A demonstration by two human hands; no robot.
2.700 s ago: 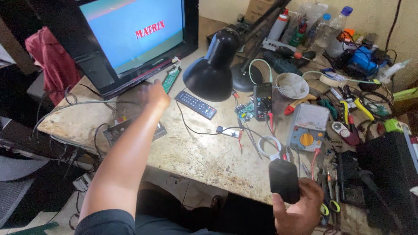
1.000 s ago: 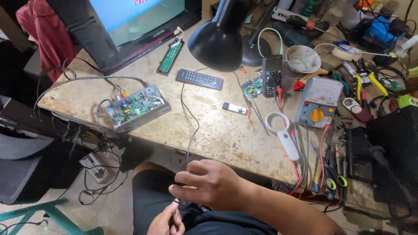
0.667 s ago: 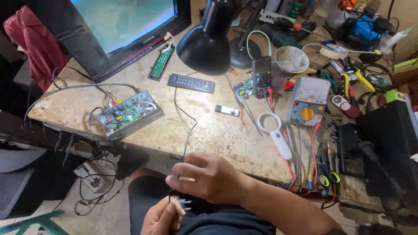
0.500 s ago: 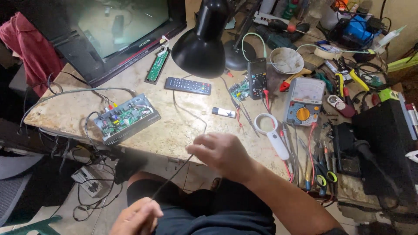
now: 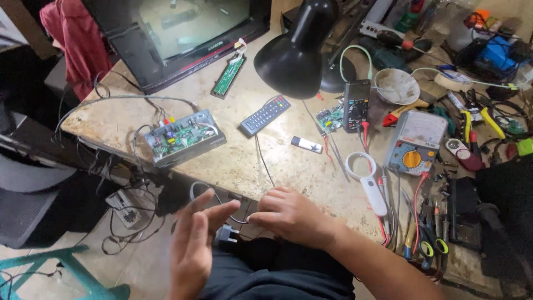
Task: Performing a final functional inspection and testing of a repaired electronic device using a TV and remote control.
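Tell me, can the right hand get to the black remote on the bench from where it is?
Probably yes. The right hand sits at the bench's near edge pinching a thin cable, and the stretch of benchtop up to the remote is bare apart from that cable. It would likely have to release the cable first.

lamp (image 5: 293, 58) black; remote (image 5: 265, 115) dark grey; circuit board (image 5: 180, 135) green; cloth (image 5: 69, 39) red
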